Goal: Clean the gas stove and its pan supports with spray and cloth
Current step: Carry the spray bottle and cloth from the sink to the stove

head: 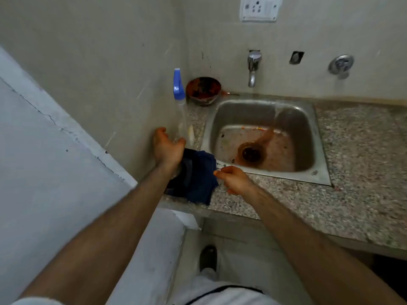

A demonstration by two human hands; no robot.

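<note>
- My left hand [167, 148] is spread open, fingers curled loosely round the base of the spray bottle [179, 100] without closing on it; I judge it touching or just short of contact.
- The spray bottle stands upright in the corner of the tabletop [356, 155], against the left wall, its long axis vertical and its blue trigger head at the top; which way the nozzle points I cannot tell.
- The bottle lies straight ahead of my left hand, which is the nearer one, so the grasp belongs to it: close round the clear lower body and lift straight up.
- My right hand [234, 180] hovers empty, fingers loosely pinched, just beside the right edge of the dark blue cloth [198, 179].
- The cloth lies crumpled at the tabletop's front edge, between my two hands, partly overhanging.
- The sink [308, 172] sits to the right, stained rust-brown at the drain; a dirty bowl [203, 91] rests behind the bottle.
- No stove is in view.
</note>
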